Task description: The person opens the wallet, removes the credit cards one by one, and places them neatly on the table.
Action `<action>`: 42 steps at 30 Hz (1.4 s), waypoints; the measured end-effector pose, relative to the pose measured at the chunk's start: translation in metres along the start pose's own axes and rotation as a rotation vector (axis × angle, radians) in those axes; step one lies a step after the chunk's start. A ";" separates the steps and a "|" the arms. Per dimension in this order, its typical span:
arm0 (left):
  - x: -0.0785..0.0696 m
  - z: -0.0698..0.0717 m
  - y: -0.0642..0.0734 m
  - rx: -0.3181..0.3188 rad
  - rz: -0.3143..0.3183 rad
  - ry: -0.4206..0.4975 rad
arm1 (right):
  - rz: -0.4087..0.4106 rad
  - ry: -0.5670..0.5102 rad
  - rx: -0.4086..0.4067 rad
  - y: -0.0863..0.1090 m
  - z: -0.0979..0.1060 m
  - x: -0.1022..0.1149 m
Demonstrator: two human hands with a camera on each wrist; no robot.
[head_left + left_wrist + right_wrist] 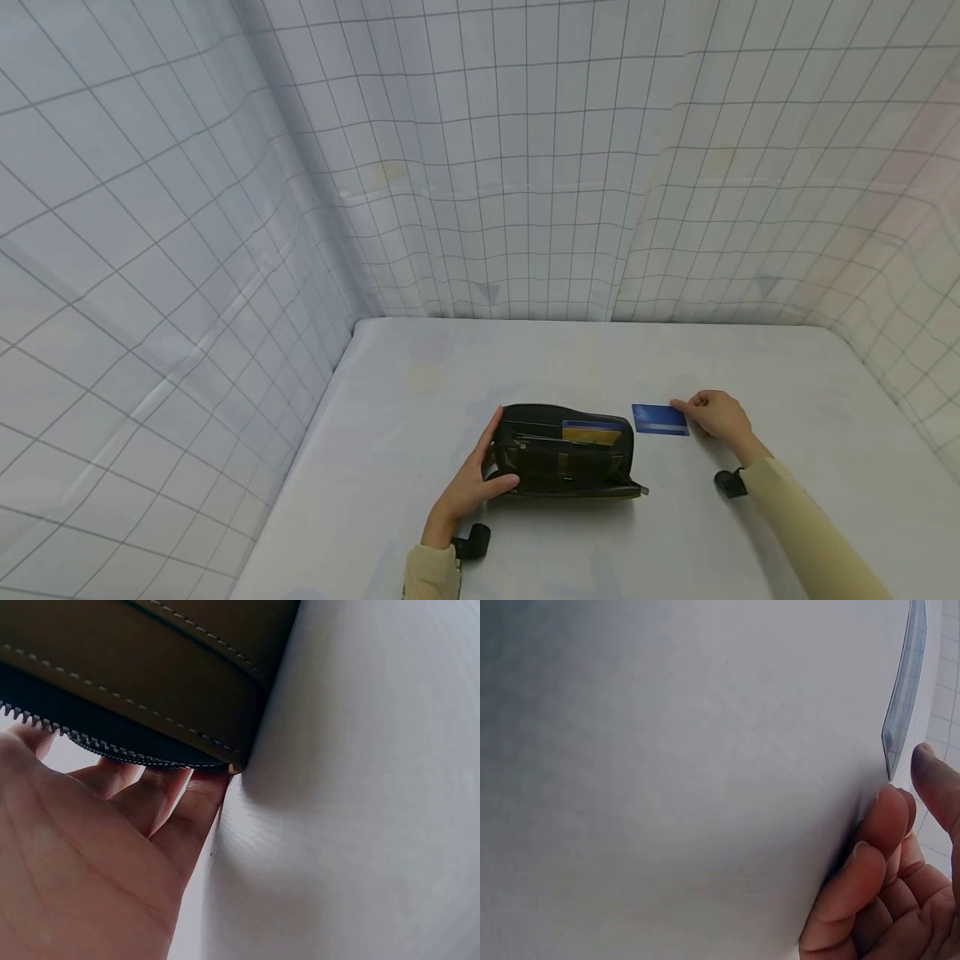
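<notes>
An unzipped dark long wallet [558, 483] lies on the table, its inside facing up and a yellow-and-blue card [592, 433] in an upper slot. My left hand [468, 487] grips the wallet's left end, thumb on the near side and fingers at the far side. In the left wrist view those fingers [202, 802] press against the brown stitched wallet [150, 675] by its zip. A blue card [660, 420] lies right of the wallet. My right hand [718, 414] is at the card's right edge. In the right wrist view, thumb and index finger are apart beside the card [905, 690].
White tabletop [420, 375] surrounds the wallet and card. Grid-patterned white sheets [487, 167] stand at the back and both sides. A small black device [472, 542] is on my left wrist, and another black device [730, 482] is on the right.
</notes>
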State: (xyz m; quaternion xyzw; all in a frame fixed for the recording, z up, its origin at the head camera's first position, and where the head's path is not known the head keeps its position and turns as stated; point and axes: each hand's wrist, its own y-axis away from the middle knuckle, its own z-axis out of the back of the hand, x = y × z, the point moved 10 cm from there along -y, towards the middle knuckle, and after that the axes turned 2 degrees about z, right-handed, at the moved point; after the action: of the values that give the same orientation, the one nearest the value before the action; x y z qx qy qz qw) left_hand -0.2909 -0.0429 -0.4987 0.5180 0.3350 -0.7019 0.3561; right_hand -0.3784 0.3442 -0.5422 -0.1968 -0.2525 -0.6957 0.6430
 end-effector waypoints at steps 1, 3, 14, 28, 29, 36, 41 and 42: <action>0.000 0.000 0.000 0.002 0.004 -0.001 | 0.000 -0.001 0.000 0.000 0.000 0.000; 0.000 0.000 0.000 0.001 0.006 -0.004 | 0.000 -0.002 0.001 0.000 0.000 -0.001; 0.001 0.000 0.000 -0.002 -0.006 -0.004 | -0.011 -0.006 0.016 0.001 -0.003 -0.005; -0.002 0.000 0.001 0.002 0.000 -0.013 | 0.152 0.016 -0.135 0.018 0.004 0.054; -0.002 0.000 0.001 0.003 0.001 -0.014 | 0.187 -0.002 -0.137 0.020 0.004 0.064; 0.000 0.000 0.000 -0.001 0.004 -0.012 | 0.330 -0.120 -0.070 0.036 -0.003 0.121; 0.001 0.000 0.000 0.009 0.000 -0.008 | 0.408 -0.157 -0.046 0.048 -0.007 0.147; 0.001 0.000 0.000 0.011 0.000 -0.006 | 0.429 -0.154 -0.046 0.051 -0.008 0.152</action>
State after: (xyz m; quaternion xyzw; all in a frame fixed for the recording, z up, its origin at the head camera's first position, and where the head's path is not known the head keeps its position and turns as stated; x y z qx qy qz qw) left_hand -0.2911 -0.0430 -0.4994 0.5177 0.3300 -0.7052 0.3545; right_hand -0.3422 0.2163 -0.4527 -0.3132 -0.2375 -0.5315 0.7504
